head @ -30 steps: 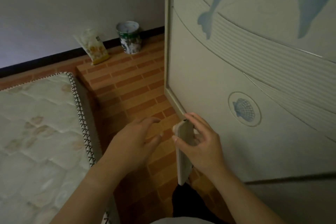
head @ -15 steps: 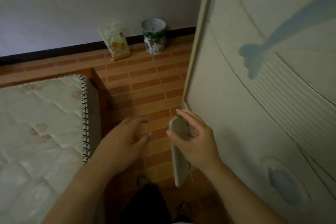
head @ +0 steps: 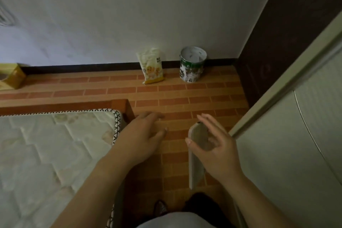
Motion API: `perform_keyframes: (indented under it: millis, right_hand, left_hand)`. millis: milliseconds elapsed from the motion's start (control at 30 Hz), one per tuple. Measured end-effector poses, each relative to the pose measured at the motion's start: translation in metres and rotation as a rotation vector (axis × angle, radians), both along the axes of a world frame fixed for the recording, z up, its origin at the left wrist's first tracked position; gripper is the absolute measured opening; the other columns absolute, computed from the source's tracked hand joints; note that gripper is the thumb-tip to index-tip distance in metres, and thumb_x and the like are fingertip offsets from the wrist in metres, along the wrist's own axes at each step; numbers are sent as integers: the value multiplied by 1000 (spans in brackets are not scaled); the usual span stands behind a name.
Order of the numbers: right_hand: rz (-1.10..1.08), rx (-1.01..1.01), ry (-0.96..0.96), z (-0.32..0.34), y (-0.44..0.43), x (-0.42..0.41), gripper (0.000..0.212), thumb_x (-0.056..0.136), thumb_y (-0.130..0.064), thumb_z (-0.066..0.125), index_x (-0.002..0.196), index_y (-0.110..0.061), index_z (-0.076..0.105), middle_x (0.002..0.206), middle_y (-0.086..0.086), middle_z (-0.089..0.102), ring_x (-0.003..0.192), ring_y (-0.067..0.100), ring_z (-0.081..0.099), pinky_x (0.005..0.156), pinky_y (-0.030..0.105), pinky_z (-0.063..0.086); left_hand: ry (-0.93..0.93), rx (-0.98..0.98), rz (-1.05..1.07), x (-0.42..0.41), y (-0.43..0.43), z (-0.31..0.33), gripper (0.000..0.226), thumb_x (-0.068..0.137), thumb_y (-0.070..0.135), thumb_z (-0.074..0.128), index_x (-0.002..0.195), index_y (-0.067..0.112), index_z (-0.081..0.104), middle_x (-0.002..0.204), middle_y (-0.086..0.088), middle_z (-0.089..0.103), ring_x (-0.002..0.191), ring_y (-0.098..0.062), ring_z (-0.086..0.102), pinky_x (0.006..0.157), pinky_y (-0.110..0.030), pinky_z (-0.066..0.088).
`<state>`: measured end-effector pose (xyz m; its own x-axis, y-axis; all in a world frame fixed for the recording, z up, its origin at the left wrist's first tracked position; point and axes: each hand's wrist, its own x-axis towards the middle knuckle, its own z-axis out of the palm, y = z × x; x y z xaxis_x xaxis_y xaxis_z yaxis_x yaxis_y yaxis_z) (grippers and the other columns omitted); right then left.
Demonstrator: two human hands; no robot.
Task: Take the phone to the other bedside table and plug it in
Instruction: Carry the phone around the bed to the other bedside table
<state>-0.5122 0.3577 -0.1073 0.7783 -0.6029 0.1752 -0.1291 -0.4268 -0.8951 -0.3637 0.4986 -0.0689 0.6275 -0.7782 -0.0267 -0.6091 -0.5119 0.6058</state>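
Observation:
My right hand point(head: 220, 152) grips a pale phone point(head: 197, 152) edge-on, its length pointing down toward the floor, thumb on the near side and fingers behind it. My left hand point(head: 142, 139) hovers open beside it, fingers spread, just past the corner of the mattress point(head: 55, 153). No bedside table, charger or cable shows in the head view.
A brick-patterned floor point(head: 185, 96) runs between the bed's wooden frame point(head: 122, 103) and a pale wardrobe door point(head: 296, 135) on the right. A snack bag point(head: 151, 65) and a tin can point(head: 192, 65) stand against the far wall. A yellow box point(head: 13, 77) sits at far left.
The view has swung left and away from the wardrobe, bringing more floor, wall and the yellow box into sight. Both hands keep their pose, the phone still in my right hand.

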Motion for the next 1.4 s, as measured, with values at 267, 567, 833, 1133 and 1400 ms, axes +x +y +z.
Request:
perform_keyframes:
  millis: [267,567,833,1133,1400]
  right_hand:
    - [-33,9,-6,-5,-77,117,57,66,-60,64,120,-52,46,143,-15,39,127,-3,36,94,25,46]
    - [11,26,-25,-11,-211,276,57,68,-51,68,120,-52,44,140,-16,39,127,4,38,96,40,48]
    - [200,4,45,-9,-262,419,61,68,-53,66,125,-38,49,136,-20,41,121,-5,39,95,36,48]
    - [447,-55,22,-14,-241,635,62,70,-44,70,128,-33,50,143,-10,40,126,0,38,94,36,49]
    - [677,-113,21,11,-172,836,66,68,-54,68,128,-41,44,141,-13,40,117,-1,43,86,20,47]
  left_hand:
    - [73,5,-40,110,-77,-8,41,83,48,45,122,37,45,126,9,48,87,-6,54,72,-25,43]
    - [38,24,-36,261,-206,-3,50,77,57,39,125,40,41,129,11,47,87,-6,55,74,-28,45]
    - [97,16,130,381,-236,-28,41,83,46,50,123,36,45,130,4,50,103,-6,46,76,-27,44]
    - [79,-66,431,555,-192,-35,51,83,48,47,130,34,37,137,1,46,109,-15,51,83,-32,45]
    - [-42,-7,600,710,-126,-4,50,87,45,47,133,32,34,140,-1,44,90,-14,56,82,-28,42]
